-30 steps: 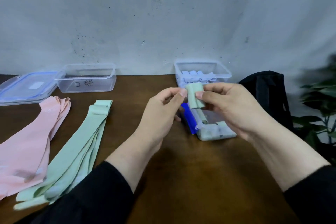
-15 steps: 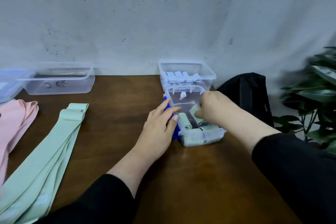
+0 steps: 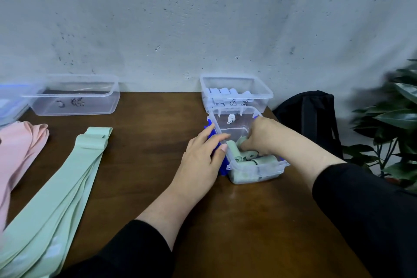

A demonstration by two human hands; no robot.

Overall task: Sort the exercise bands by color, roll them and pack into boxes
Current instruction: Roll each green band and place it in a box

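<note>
A clear box (image 3: 235, 117) with blue clips holds several rolled green bands (image 3: 262, 161). My right hand (image 3: 262, 136) is inside the box, its curled fingers round one green roll (image 3: 241, 140). My left hand (image 3: 203, 153) rests flat against the box's left wall, fingers straight. Behind stands a second clear box (image 3: 261, 93) with rolled pale-blue bands (image 3: 223, 91). Flat green bands (image 3: 56, 192) lie stacked at the left, with pink bands (image 3: 15, 153) beyond them.
An empty clear box (image 3: 74, 106) stands at the back left, with a blue-rimmed lid (image 3: 11, 101) beside it. A black bag (image 3: 313, 119) and a leafy plant (image 3: 397, 124) are off the table's right edge. The wall runs close behind.
A second ago both hands held the green roll above the box. My right hand has carried it down into the box and my left hand has dropped to the box's side.
</note>
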